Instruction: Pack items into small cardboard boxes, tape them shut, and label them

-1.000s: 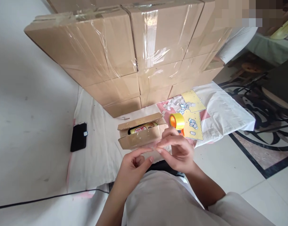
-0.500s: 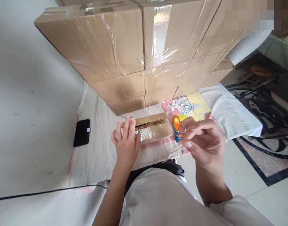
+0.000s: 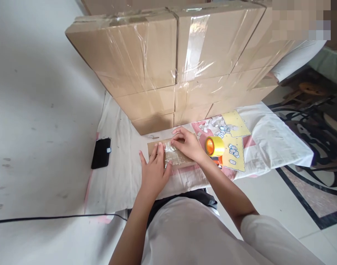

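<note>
Box [image 3: 190, 161] — near front table edge [image 3: 182, 187].

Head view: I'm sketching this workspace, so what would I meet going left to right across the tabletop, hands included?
Phone → left hand → right hand → tape roll → yellow sheets.

Carton stack [image 3: 154, 62] ahead, free cloth [image 3: 124, 165] left
</note>
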A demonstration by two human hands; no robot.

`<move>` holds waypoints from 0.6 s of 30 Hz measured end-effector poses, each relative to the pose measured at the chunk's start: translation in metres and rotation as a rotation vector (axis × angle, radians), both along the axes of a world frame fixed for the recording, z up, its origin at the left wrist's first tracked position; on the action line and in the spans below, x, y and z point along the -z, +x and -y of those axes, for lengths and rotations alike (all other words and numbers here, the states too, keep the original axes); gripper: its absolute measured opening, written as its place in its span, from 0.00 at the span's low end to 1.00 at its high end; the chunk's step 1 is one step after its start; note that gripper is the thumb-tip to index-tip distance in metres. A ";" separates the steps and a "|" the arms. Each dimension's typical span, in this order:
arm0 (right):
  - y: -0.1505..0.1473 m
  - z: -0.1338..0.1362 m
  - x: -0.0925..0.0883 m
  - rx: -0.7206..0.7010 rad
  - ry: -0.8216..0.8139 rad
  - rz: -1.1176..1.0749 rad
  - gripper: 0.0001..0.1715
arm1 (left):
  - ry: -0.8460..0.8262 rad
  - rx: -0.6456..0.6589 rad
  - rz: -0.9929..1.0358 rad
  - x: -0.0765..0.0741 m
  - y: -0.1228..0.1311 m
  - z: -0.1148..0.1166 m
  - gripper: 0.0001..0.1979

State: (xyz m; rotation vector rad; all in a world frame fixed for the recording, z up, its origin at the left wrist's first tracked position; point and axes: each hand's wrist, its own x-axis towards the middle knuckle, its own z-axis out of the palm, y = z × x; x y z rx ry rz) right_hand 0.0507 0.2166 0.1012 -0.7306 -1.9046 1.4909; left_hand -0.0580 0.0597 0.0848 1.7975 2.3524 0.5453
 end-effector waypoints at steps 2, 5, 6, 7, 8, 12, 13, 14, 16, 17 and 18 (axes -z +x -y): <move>-0.003 -0.001 0.006 0.018 0.088 0.064 0.13 | 0.014 0.014 -0.016 0.000 0.000 0.001 0.33; -0.002 0.002 0.006 0.048 0.182 0.130 0.13 | 0.059 0.048 -0.044 0.003 0.000 0.004 0.30; -0.001 0.003 0.005 0.052 0.192 0.137 0.13 | 0.084 0.056 -0.057 0.005 0.000 0.004 0.28; -0.001 0.004 0.004 0.052 0.195 0.137 0.14 | 0.111 0.063 -0.072 0.008 -0.001 0.005 0.27; 0.000 0.004 0.004 0.047 0.192 0.133 0.14 | 0.136 0.069 -0.087 0.011 -0.001 0.005 0.26; 0.000 0.002 0.005 0.013 0.129 0.073 0.15 | 0.255 0.035 -0.090 0.025 -0.003 0.007 0.23; 0.000 0.001 0.005 0.003 0.110 0.059 0.15 | 0.302 0.022 -0.077 0.028 -0.004 0.007 0.23; 0.000 0.000 0.006 -0.007 0.098 0.053 0.16 | 0.351 0.014 -0.065 0.031 -0.004 0.008 0.22; 0.000 0.000 0.007 -0.033 0.100 0.075 0.17 | 0.440 0.014 -0.059 0.035 -0.004 0.011 0.20; 0.000 0.000 0.008 -0.045 0.110 0.094 0.17 | 0.481 0.018 -0.066 0.037 -0.004 0.013 0.20; 0.000 0.001 0.008 -0.058 0.121 0.112 0.17 | 0.524 0.020 -0.075 0.039 -0.004 0.015 0.19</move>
